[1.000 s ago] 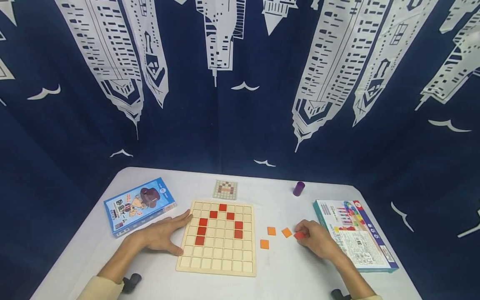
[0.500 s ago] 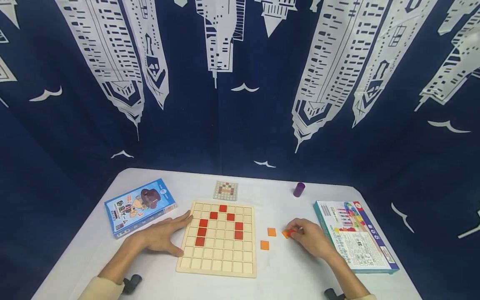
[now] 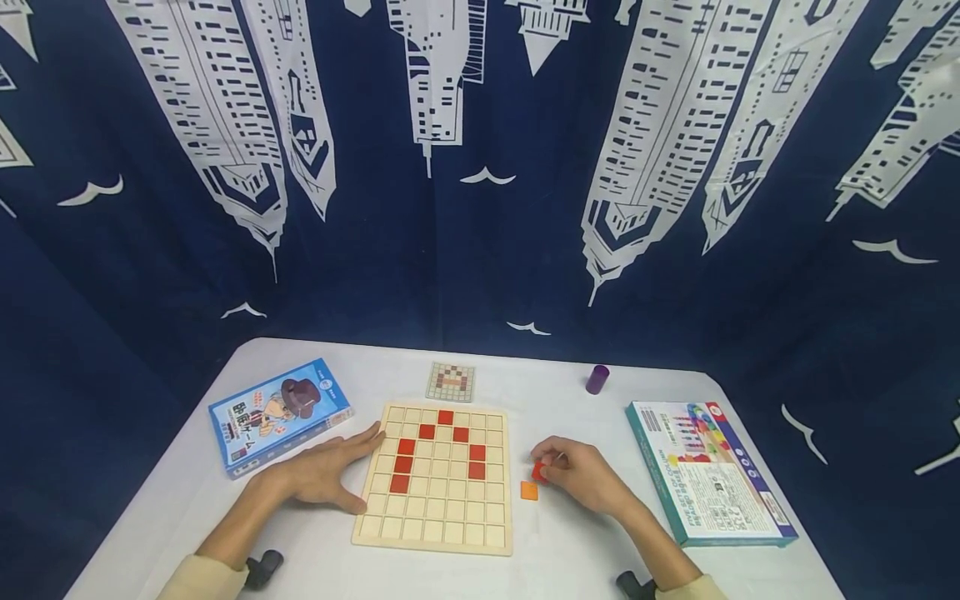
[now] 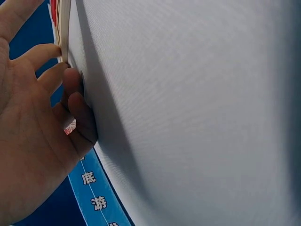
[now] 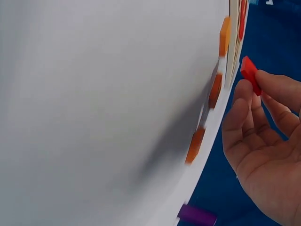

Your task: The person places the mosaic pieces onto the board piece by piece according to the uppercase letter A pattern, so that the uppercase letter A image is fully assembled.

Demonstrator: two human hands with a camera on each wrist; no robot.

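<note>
My right hand [image 3: 581, 477] pinches a red square tile [image 5: 250, 75] between thumb and fingertips, raised above the table just right of the wooden grid board [image 3: 465, 510]. Several red tiles [image 3: 401, 463] lie in the board's cells, in an arch-like pattern. Spread along the board's left edge, the fingers and thumb of my left hand [image 3: 318, 477] touch its side. An orange tile [image 3: 529, 491] lies beside the board's right edge. Two more orange tiles [image 5: 215, 90] show in the right wrist view but are covered by the right hand in the head view.
Behind the board lies a small pattern card [image 3: 451, 382]. A blue game box [image 3: 279, 412] is at the left, close to the left hand, and a larger teal-edged box [image 3: 712, 471] at the right. A purple cylinder [image 3: 597, 379] sits at the back right.
My right hand has moved left with the red tile, passing over the orange tiles towards the board. The left hand has stayed at the board's edge.
</note>
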